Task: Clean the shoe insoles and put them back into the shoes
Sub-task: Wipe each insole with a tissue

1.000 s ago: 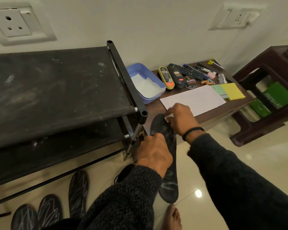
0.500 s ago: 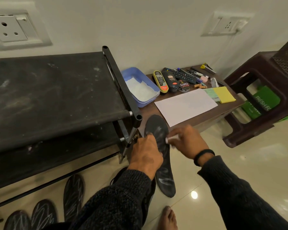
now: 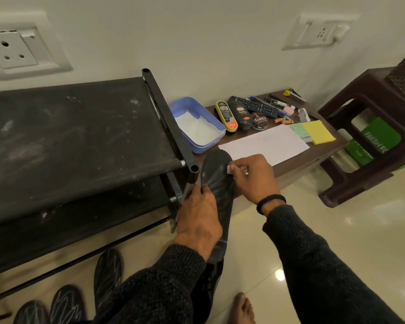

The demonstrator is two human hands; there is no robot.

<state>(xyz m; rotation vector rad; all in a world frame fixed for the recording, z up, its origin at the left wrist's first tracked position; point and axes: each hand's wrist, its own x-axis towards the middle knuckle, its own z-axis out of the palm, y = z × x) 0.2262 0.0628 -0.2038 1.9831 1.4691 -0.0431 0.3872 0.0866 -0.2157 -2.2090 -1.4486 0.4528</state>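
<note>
We see the left hand [image 3: 198, 220] gripping a black insole [image 3: 216, 181] by its left edge, holding it above the floor beside the black shoe rack [image 3: 80, 141]. The right hand [image 3: 253, 176] pinches a small white wipe [image 3: 230, 170] against its toe end. Three more insoles [image 3: 84, 291] lie on the floor under the rack.

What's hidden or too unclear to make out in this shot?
- Head view: middle of the held insole, covered by the left hand.
- White wiping piece, mostly inside the right hand; material unclear.
- Floor insoles, lower two cut by the bottom edge.
- Shoes: hidden behind the left sleeve.
</note>
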